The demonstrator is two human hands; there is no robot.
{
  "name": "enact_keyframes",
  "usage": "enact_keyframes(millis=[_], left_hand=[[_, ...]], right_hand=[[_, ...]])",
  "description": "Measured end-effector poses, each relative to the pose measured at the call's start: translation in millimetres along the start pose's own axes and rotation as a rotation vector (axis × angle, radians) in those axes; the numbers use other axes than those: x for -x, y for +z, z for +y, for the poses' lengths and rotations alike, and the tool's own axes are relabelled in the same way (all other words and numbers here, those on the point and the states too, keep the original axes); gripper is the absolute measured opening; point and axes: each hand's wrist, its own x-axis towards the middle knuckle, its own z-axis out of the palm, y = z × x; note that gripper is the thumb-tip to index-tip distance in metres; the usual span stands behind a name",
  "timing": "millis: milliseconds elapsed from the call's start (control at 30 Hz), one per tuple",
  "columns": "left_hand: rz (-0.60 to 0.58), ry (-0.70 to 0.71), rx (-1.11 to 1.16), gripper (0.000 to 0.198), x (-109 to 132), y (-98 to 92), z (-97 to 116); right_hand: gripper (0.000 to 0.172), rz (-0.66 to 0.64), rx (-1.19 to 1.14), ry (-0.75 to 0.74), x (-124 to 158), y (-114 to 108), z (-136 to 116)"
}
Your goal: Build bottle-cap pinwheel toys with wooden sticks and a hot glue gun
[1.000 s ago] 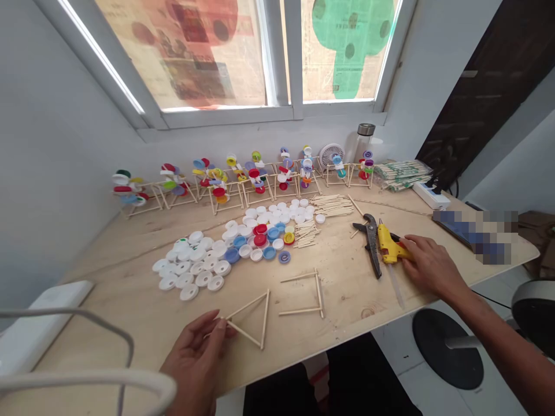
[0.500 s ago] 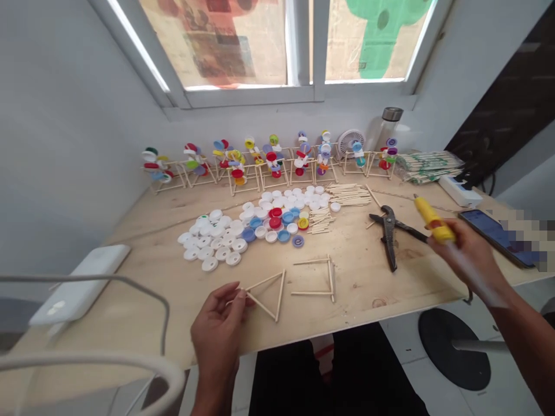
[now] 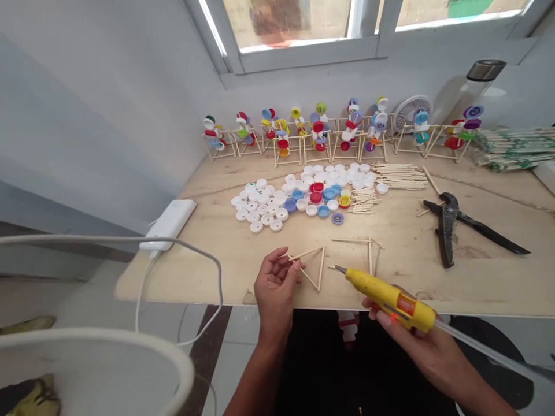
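Several capped stick models stand finished at 12 o'clock, while my left hand pinches a bare stick triangle (near edge, 6 o'clock) and my right hand wraps the glue gun, nozzle at its 3 o'clock.

Pinches a corner of the stick triangle on the wooden surface with the left hand. Grips a yellow glue gun in the right hand, nozzle aimed at the triangle, seemingly just short of touching it.
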Motion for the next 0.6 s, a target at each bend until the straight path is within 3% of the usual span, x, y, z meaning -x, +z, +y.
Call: enact_keyframes(millis=[200,600], left_hand=[[-0.019,-0.015,-0.004,0.035,6,3.2,1],[-0.063,0.137,-0.193,0.025,14,3.1,1]], right_hand=[[0.020,-0.065,0.159,-0.050,-7,11,-1],[0.025,-0.199,0.437,-0.023,-9,13,-8]])
